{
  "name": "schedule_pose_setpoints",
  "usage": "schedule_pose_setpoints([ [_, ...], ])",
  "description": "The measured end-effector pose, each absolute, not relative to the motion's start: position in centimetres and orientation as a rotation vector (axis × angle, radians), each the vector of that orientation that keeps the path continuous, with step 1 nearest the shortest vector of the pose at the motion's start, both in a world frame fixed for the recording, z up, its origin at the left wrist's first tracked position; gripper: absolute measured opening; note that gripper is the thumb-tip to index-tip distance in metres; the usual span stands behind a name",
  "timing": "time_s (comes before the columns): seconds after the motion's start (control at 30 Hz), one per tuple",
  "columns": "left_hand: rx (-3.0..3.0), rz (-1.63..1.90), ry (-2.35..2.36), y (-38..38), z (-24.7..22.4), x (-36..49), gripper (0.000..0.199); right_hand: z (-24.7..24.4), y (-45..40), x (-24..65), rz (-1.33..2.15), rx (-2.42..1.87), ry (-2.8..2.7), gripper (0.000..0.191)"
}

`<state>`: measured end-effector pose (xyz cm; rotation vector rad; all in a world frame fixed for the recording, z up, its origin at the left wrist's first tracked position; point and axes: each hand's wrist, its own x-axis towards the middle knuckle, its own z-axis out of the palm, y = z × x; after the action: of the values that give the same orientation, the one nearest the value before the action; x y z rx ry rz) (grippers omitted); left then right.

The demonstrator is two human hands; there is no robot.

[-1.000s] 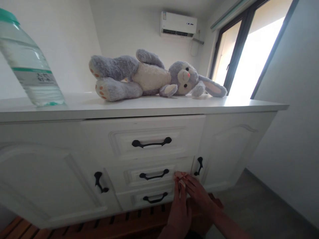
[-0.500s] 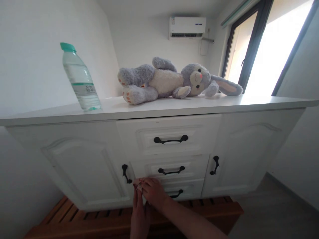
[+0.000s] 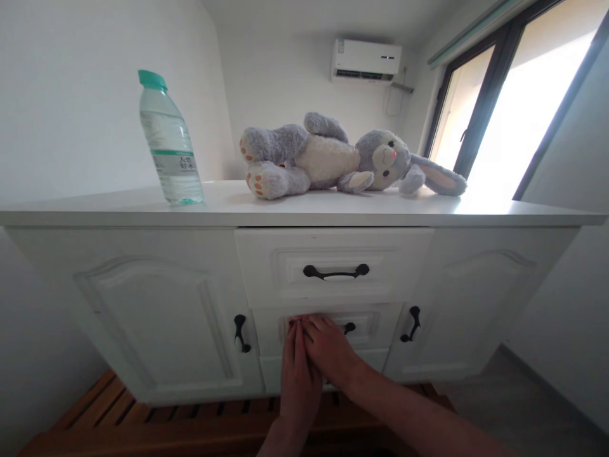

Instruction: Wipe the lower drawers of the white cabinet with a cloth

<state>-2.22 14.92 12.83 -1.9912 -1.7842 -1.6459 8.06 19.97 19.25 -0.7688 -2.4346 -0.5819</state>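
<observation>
1. Since the earlier frame, both hands have risen from the bottom drawer level to the front of the middle drawer [image 3: 328,330], and the view has swung a little so the cabinet sits more squarely ahead.
2. Left hand [image 3: 299,374] is held flat with its fingers straight and together, pointing up at the middle drawer front; its fingertips lie at the left part of that drawer's panel. It has hold of nothing that can be seen.
3. Right hand [image 3: 330,349] comes in from the lower right, lying against the left hand and across the middle of the drawer front. It covers most of the black drawer handle [image 3: 349,327], of which only the right end shows; whether the fingers are curled round the handle cannot be told.
4. Something small and reddish shows at the fingertips of the two hands, too small to make out.
5. Above, the top drawer [image 3: 333,263] is closed, its black handle in full view. Only a strip of the bottom drawer shows beside the hands.
6. Left cabinet door [image 3: 143,311] and right cabinet door [image 3: 471,298] flank the drawers, each with a black upright handle.
7. On the white tabletop [image 3: 304,212] a water bottle [image 3: 170,143] with a green cap stands at the left, and a grey plush rabbit [image 3: 342,158] lies on its side, well apart from the bottle.
8. An air conditioner [image 3: 366,61] hangs on the far wall, with a window [image 3: 518,108] at the right.
</observation>
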Motion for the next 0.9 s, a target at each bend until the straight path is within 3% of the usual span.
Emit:
schedule_pose_setpoints([
  [0.27,-2.31,-1.342,-1.414,17.7,14.8,6.9,0.059,19.6,19.6,20.0,-0.701,-1.008,-2.33,0.037],
  [0.5,-2.481,-1.063,-1.114,19.3,10.7,9.6,0.057,12.4,19.1,24.8,-0.855,-1.03,-2.24,0.045],
  [0.7,-2.593,-0.877,-1.287,16.5,5.3,4.7,0.08,4.9,19.2,20.3,-0.796,-0.992,-2.131,0.045],
  [0.9,-2.226,-1.192,-1.786,12.6,4.4,-2.9,0.082,5.0,19.7,7.6,-0.577,-0.868,-2.134,0.04],
])
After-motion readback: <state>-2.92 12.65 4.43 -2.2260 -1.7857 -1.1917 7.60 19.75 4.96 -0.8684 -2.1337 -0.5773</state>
